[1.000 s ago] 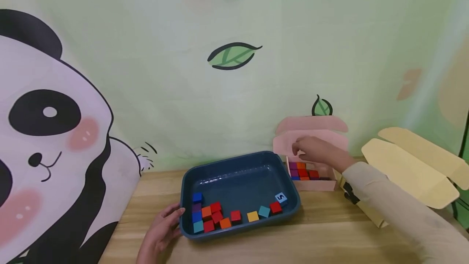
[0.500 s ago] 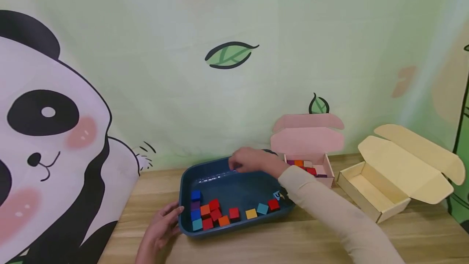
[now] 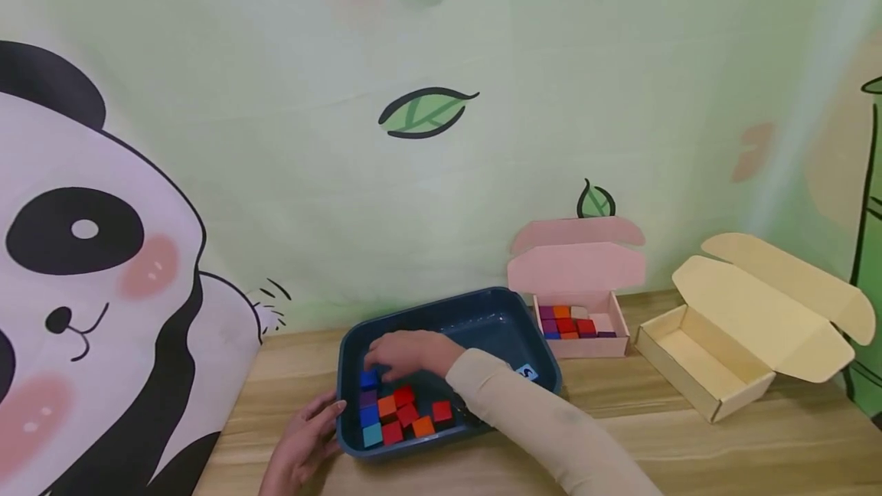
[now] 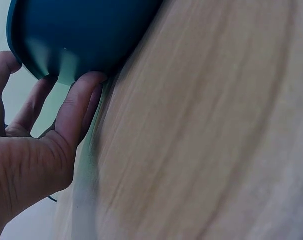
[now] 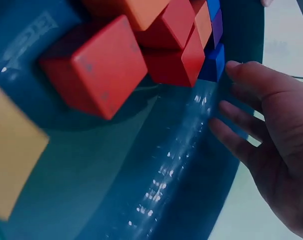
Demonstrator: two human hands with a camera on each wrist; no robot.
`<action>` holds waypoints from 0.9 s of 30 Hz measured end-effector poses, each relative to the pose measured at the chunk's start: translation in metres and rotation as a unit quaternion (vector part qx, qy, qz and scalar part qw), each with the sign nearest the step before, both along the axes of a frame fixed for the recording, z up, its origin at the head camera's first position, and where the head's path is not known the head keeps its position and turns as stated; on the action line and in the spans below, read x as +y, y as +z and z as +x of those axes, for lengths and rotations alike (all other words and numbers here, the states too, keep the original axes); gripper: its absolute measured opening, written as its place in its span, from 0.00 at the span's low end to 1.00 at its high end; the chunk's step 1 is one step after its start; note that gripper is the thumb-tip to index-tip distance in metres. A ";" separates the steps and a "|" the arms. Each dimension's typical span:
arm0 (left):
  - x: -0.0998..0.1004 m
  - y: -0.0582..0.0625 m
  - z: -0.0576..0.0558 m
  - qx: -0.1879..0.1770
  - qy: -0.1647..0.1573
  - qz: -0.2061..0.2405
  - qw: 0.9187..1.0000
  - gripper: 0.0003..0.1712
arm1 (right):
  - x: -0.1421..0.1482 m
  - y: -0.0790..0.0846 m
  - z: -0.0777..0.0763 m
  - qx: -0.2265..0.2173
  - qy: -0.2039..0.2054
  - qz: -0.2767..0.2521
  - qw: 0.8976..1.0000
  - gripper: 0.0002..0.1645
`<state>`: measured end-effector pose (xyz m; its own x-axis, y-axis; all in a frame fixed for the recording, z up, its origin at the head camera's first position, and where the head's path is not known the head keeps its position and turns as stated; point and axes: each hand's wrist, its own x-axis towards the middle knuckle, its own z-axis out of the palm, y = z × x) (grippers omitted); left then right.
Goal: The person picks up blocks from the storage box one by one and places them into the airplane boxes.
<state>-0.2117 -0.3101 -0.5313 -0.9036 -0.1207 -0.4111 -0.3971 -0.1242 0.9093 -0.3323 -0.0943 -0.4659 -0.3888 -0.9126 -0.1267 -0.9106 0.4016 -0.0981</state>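
A dark blue tray (image 3: 492, 325) holds several coloured cubes, mostly gathered at its left end. My right hand (image 3: 408, 351) is over that end, fingertips close to a blue cube (image 3: 369, 380) in the corner group. In the right wrist view the thumb and fingers (image 5: 259, 77) are spread near a blue cube (image 5: 214, 64), with nothing between them. My left hand (image 3: 303, 433) rests against the tray's left side. Its fingertips touch the outer wall (image 4: 86, 45) in the left wrist view. The right sleeve hides cubes along the tray's front.
Right of the tray stands a pink box (image 3: 592, 347), lid up, with several cubes packed toward its left. Farther right lies a pale yellow box (image 3: 740, 396) with its lid open. A lettered light-blue cube (image 3: 527, 372) is at the tray's right end. A printed cloth (image 3: 441, 213) hangs behind.
My right hand has moved left from over the pink box, across the tray, and down to the left-end cubes. My left hand has stayed at the tray's side.
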 end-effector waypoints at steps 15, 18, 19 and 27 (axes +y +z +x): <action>-0.002 -0.001 0.002 -0.004 0.008 0.003 1.000 0.39 | -0.019 -0.013 -0.003 0.003 0.016 0.032 0.999 0.23; -0.003 0.001 0.002 -0.012 0.009 -0.002 1.000 0.40 | -0.025 -0.012 -0.001 0.010 0.025 0.032 0.999 0.17; -0.003 0.002 0.002 -0.014 0.008 -0.005 1.000 0.40 | -0.027 -0.011 0.000 0.013 0.027 0.031 0.999 0.15; 0.001 0.006 0.002 -0.015 -0.004 -0.036 0.999 0.38 | -0.036 -0.004 0.013 -0.006 -0.024 0.066 0.998 0.16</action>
